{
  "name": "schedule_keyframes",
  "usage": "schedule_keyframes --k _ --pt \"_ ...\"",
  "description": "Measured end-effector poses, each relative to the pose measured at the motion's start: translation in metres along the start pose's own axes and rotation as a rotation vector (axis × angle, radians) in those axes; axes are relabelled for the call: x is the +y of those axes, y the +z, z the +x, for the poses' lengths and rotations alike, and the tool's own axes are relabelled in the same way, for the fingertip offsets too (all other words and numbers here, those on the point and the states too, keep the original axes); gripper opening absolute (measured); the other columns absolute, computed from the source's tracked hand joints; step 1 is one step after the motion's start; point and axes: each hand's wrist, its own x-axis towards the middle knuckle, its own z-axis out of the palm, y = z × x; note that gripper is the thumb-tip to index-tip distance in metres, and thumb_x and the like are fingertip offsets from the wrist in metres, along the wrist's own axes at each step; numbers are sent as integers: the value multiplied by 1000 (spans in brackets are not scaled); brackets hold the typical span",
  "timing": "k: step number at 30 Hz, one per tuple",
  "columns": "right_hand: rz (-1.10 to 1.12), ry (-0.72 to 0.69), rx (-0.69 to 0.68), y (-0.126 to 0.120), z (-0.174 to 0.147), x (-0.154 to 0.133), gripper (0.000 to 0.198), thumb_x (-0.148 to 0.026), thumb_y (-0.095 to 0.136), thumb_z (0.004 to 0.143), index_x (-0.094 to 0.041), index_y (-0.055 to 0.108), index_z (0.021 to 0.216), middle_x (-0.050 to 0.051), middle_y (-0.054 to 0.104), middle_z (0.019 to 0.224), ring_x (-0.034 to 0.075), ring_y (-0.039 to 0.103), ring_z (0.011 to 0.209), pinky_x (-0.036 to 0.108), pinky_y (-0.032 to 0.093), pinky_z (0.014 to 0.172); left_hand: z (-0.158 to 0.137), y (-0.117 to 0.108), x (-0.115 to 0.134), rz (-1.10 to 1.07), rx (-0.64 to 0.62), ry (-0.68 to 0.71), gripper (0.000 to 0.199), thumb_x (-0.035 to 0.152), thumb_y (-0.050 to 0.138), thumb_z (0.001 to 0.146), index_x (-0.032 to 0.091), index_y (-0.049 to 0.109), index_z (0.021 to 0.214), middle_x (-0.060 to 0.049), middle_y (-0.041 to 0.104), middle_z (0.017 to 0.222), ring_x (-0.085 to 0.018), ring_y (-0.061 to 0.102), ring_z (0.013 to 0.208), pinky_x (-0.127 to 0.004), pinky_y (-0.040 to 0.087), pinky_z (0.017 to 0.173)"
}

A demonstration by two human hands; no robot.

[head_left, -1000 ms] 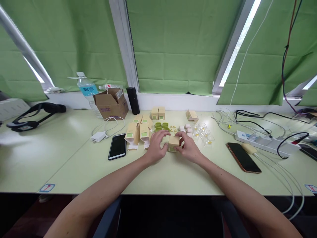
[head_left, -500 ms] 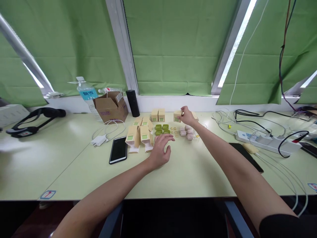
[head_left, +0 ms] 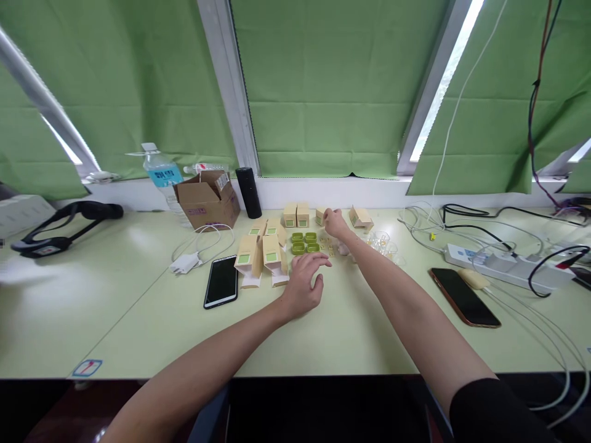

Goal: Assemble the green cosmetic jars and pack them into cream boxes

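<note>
My right hand (head_left: pixel 336 223) is closed on a small cream-coloured box (head_left: pixel 319 216) with a greenish label, at the back of the table. Just left of it stand two similar closed boxes (head_left: pixel 295 215) side by side. My left hand (head_left: pixel 305 286) rests on the table with fingers apart, holding nothing. Beside its fingers stand several open cream-coloured boxes (head_left: pixel 249 255) with flaps out. Small green trays (head_left: pixel 298 248) and tiny yellowish pieces (head_left: pixel 329 245) lie between my hands. My right forearm mostly hides pale pink pieces (head_left: pixel 342 249).
Another cream-coloured box (head_left: pixel 361 216) and clear pieces (head_left: pixel 381 243) lie to the right. A phone (head_left: pixel 220 282), a charger (head_left: pixel 184 263), a cardboard carton (head_left: pixel 207 200) and a black cylinder (head_left: pixel 248 192) are left. Rightward are a second phone (head_left: pixel 464 297), a power strip (head_left: pixel 503 266) and cables.
My right hand has moved left with the small box, closer to the two closed boxes. The box and clear pieces on the right show more. My left hand stays nearly in place.
</note>
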Motion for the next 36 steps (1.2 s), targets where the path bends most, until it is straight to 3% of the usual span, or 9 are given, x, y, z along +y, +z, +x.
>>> schedule_keyframes --k 4,9,20,24,27,31,34,36 --pt "-42 -16 -58 5 8 -1 28 -14 65 94 -15 67 122 16 69 122 32 58 127 40 51 103 0 0 1 -6 -3 2 35 5 48 88 25 60 115 -8 68 129 -25 62 126 -46 39 108" --pt "-29 -22 -85 13 22 -2 38 -40 66 101 -18 62 132 10 64 134 24 67 113 46 60 96 -1 -1 1 2 -11 -6 33 5 48 89 25 59 113 -8 68 129 -25 62 125 -45 39 108" --pt "123 12 -105 10 29 -16 38 -40 67 100 -17 64 130 9 65 132 27 67 114 46 59 96 -1 -1 3 -14 -74 -32 35 5 48 89 25 61 115 -9 66 132 -26 60 127 -47 39 108" --pt "110 53 -16 -10 17 -19 28 -13 57 94 -9 74 116 17 67 136 32 62 128 41 50 108 -3 0 1 -16 -94 -6 34 4 48 89 24 61 113 -8 66 131 -25 61 124 -46 40 106" --pt "82 61 77 -28 -10 -19 41 -6 47 87 -11 73 118 17 65 140 29 60 132 39 46 109 -5 2 -1 -26 -150 29 33 4 48 88 24 62 110 -8 66 128 -25 61 122 -45 40 105" --pt "40 36 117 -44 -79 -26 35 -14 45 93 -19 72 115 10 75 118 26 69 108 35 51 90 -8 6 0 14 -295 117 35 1 47 85 22 64 107 -8 68 123 -25 62 116 -44 41 99" --pt "-159 -28 -32 -47 -141 -32 23 -21 52 95 -23 72 105 9 78 97 25 70 91 32 46 77 -6 6 2 95 -349 152 32 2 48 85 21 66 104 -9 70 117 -25 63 108 -43 42 94" --pt "-315 -38 -155 -45 -176 -35 20 -25 54 95 -22 71 105 11 77 94 26 70 86 31 43 72 -2 1 1 181 -316 118 29 5 49 87 20 67 104 -10 70 110 -26 63 104 -44 42 92"
